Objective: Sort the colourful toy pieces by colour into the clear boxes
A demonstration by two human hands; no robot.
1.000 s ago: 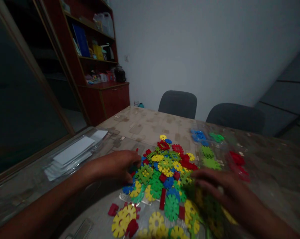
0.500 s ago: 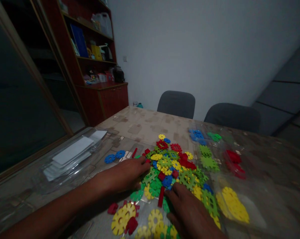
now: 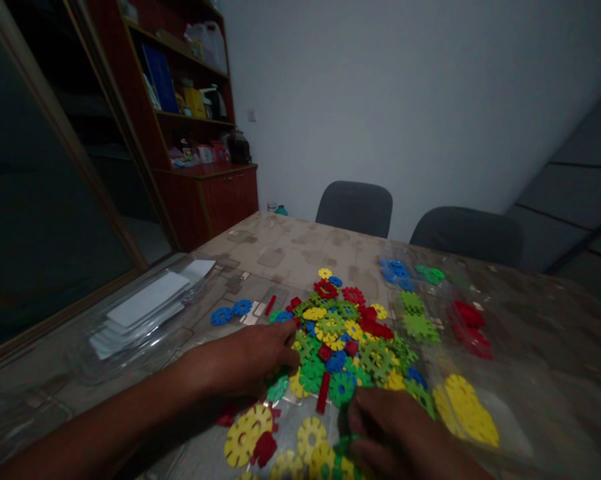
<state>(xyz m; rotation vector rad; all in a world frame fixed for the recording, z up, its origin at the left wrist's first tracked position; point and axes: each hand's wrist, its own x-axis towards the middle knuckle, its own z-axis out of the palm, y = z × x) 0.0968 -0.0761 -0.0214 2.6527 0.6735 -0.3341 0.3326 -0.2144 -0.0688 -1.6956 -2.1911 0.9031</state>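
A mixed pile of plastic interlocking pieces (image 3: 330, 327) in yellow, green, red and blue lies on the table in front of me. At its left edge is my left hand (image 3: 255, 353), fingers bent together; whatever they may pinch is hidden. My right hand (image 3: 395, 427) is at the pile's near right side, its fingers curled on a green notched disc (image 3: 348, 443) that shows only in part. Between the hands lie a red stick (image 3: 323, 393) and a green disc (image 3: 341, 388). Yellow notched discs (image 3: 311, 437) lie nearer to me.
Clear trays on the right hold yellow discs (image 3: 468, 413), red pieces (image 3: 470, 327), green pieces (image 3: 418, 320) and blue pieces (image 3: 394, 271). A clear container (image 3: 130, 360) with white cards (image 3: 148, 300) sits at left. Two grey chairs (image 3: 354, 208) stand behind the table.
My right hand has drawn back towards me and right, its fingers now curled on a green disc, uncovering another green disc. My left hand has shifted slightly, its fingers drawn closer together.
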